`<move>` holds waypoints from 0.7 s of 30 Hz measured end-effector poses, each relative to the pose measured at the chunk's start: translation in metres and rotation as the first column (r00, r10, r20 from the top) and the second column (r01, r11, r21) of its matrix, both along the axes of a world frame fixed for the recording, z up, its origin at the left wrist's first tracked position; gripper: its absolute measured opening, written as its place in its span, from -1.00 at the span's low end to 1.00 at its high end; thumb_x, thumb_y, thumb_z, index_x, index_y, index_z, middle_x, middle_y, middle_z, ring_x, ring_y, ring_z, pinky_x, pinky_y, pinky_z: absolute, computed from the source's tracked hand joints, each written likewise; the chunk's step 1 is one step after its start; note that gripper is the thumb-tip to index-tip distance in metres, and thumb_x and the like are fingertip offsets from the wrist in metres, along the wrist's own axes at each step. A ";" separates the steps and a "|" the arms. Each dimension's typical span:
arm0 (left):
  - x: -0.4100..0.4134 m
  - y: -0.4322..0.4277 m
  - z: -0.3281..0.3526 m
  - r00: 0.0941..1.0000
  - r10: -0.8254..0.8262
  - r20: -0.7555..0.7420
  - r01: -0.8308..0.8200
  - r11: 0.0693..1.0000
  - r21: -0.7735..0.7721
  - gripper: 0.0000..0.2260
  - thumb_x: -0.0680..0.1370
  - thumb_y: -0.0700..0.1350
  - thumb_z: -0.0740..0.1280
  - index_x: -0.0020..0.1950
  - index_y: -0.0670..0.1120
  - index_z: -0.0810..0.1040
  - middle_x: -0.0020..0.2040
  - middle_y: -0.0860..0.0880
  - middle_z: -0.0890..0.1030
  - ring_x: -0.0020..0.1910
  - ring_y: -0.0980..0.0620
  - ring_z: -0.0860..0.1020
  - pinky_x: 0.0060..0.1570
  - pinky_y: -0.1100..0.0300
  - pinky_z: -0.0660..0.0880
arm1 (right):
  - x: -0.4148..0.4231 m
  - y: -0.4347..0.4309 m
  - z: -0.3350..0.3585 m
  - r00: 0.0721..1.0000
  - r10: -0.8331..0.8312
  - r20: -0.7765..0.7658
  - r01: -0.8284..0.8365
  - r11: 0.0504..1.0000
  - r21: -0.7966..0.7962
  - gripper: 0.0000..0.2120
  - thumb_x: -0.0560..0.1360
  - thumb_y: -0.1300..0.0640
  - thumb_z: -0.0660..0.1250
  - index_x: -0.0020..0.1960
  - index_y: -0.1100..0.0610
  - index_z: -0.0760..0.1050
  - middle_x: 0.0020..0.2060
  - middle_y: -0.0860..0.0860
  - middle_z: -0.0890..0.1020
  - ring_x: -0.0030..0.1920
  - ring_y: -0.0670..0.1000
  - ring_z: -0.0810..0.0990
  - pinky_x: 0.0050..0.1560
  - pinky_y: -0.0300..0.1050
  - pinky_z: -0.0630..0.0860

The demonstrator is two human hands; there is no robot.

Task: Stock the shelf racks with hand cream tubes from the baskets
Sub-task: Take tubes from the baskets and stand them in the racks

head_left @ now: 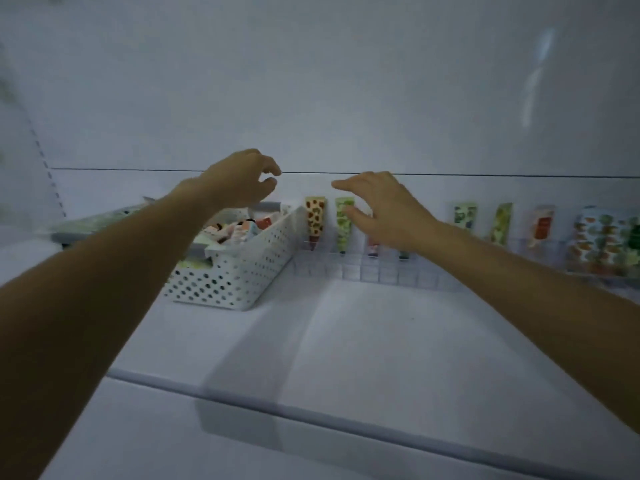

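Note:
A white perforated basket [239,271] stands on the shelf at centre left, with several hand cream tubes [239,228] piled inside. My left hand [239,183] hovers above the basket, its fingers loosely curled and holding nothing. A clear rack [381,271] runs along the back wall. Tubes stand upright in it, among them an orange-spotted tube [315,218] and a green tube [343,220]. My right hand [384,209] hangs in front of the rack with spread fingers, empty, and hides part of the tubes behind it.
More tubes stand further right in the rack: a green one [464,216], a leaning one [502,223], a red-labelled one [542,225] and a wide fruit-patterned pack [602,244]. A second grey basket [104,223] lies at the left. The white shelf [346,341] stretches in front.

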State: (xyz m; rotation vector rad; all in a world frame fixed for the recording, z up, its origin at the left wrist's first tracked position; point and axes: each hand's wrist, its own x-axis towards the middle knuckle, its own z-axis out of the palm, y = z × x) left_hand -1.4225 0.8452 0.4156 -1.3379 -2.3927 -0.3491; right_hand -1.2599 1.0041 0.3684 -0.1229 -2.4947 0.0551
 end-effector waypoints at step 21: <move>-0.088 -0.027 -0.021 0.889 -0.277 0.365 0.387 0.881 -0.274 -0.75 0.43 -0.23 0.42 0.02 0.04 0.52 0.04 0.07 0.53 0.07 -0.01 0.55 -0.03 0.26 0.47 | -0.118 -0.028 -0.002 0.914 -0.119 0.388 0.168 0.981 -0.094 -0.51 0.55 0.37 0.05 0.40 0.02 0.32 0.38 0.08 0.33 0.36 0.08 0.31 0.30 -0.09 0.28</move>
